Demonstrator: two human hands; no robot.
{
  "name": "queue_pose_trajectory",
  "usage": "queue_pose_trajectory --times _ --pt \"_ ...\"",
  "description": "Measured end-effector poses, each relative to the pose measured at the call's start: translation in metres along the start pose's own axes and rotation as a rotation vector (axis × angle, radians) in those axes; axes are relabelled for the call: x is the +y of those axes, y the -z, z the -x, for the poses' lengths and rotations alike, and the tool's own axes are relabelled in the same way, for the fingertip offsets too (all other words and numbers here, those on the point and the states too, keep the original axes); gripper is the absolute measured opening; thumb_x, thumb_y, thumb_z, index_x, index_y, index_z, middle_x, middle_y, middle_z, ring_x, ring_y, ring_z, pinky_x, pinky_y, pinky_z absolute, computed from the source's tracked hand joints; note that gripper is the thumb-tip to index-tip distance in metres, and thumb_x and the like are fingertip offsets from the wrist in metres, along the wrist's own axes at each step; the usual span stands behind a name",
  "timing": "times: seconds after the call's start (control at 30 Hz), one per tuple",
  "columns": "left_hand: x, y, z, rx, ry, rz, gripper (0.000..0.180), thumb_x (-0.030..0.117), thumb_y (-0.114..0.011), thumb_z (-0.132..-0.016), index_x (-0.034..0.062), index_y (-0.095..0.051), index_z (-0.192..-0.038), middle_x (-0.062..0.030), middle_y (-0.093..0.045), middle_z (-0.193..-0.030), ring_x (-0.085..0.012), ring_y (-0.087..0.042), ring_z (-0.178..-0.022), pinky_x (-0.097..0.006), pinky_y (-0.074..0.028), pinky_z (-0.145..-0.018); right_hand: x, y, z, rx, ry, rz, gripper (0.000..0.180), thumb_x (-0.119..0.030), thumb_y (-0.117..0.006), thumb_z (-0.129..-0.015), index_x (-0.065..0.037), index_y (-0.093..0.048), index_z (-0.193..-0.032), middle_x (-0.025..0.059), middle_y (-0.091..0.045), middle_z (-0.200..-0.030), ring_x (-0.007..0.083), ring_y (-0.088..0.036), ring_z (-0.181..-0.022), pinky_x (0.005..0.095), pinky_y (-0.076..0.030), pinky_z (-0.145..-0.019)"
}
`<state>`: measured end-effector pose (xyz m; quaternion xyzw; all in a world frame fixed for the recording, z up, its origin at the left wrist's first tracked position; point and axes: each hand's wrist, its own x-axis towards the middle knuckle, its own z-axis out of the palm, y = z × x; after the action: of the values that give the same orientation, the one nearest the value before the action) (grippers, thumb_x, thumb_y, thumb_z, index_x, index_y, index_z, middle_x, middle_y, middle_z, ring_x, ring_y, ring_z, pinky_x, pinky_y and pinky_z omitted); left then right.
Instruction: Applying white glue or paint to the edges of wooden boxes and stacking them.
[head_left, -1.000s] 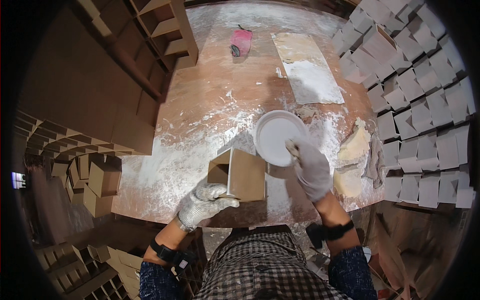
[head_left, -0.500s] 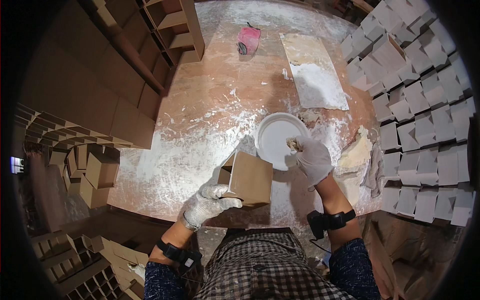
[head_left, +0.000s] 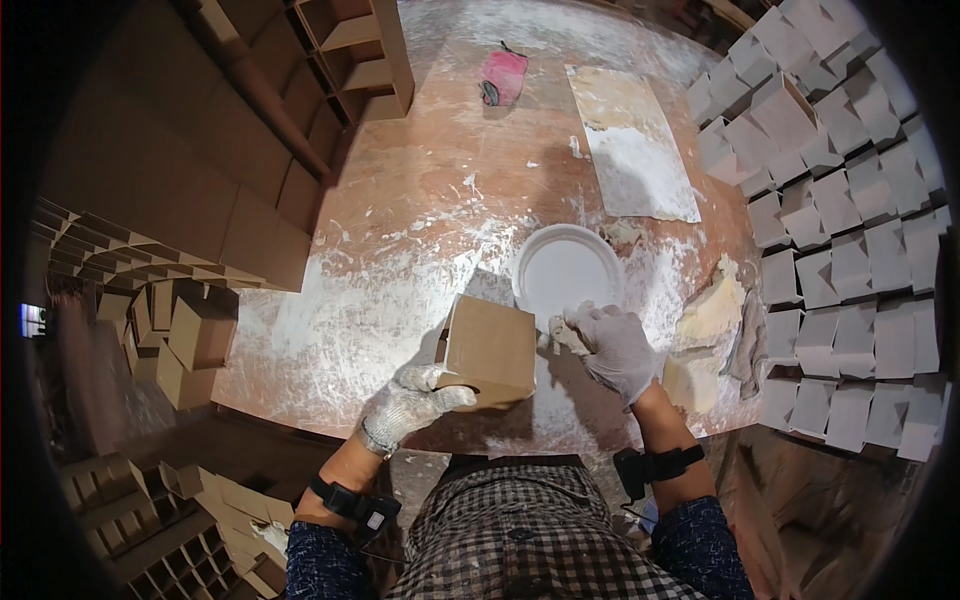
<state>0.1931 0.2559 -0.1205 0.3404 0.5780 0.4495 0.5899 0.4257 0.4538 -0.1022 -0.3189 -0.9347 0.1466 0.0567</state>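
Cardboard, brown and folded into a small open box (head_left: 489,350), sits tilted in my left hand (head_left: 410,402), gloved fingers clamped along its lower edge just above the near rim of the round, paste-smeared wooden table (head_left: 420,220). My right hand (head_left: 612,342), also gloved, pinches something small and pale at the box's right side, next to the shallow white bowl of paste (head_left: 567,270); what it grips I cannot tell. Judging by the rows of finished pale boxes (head_left: 850,290) on my right and the brown blanks (head_left: 190,340) piled left, I'm mid-batch: this box is being pasted, with plenty left.
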Motion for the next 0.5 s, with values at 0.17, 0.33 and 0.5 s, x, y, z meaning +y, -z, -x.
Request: queue_pose_trajectory --times 0.17,0.33,0.5 --pt "0.004 -0.006 -0.002 -0.026 -0.130 -0.224 0.029 0.016 -0.072 -0.082 0.0033 -0.066 -0.106 -0.0071 -0.069 -0.102 -0.0108 -0.061 -0.091 -0.026 -0.049 -0.082 0.000 0.013 -0.014 0.210 0.026 -0.122 0.008 -0.018 -0.065 -0.073 -0.013 -0.061 -0.077 0.0085 -0.060 -0.073 0.0297 -0.060 -0.074 0.0396 -0.044 -0.062" --pt "0.013 -0.014 0.001 -0.064 -0.068 -0.298 0.032 0.021 -0.071 -0.082 0.0044 -0.065 -0.108 -0.0087 -0.068 -0.102 -0.0135 -0.061 -0.094 -0.028 -0.047 -0.085 0.000 -0.001 -0.034 -0.037 -0.087 -0.035 0.011 -0.014 -0.063 -0.076 -0.012 -0.064 -0.087 0.0096 -0.061 -0.078 0.0299 -0.060 -0.074 0.0382 -0.046 -0.067" --pt "0.011 -0.024 0.008 -0.056 -0.019 -0.191 0.035 0.025 -0.072 -0.081 0.0041 -0.065 -0.108 -0.0095 -0.067 -0.103 -0.0169 -0.061 -0.096 -0.030 -0.047 -0.085 -0.003 0.003 -0.008 -0.062 0.015 -0.356 0.020 -0.015 -0.065 -0.077 -0.010 -0.064 -0.096 0.0109 -0.063 -0.089 0.0307 -0.061 -0.081 0.0398 -0.047 -0.070"
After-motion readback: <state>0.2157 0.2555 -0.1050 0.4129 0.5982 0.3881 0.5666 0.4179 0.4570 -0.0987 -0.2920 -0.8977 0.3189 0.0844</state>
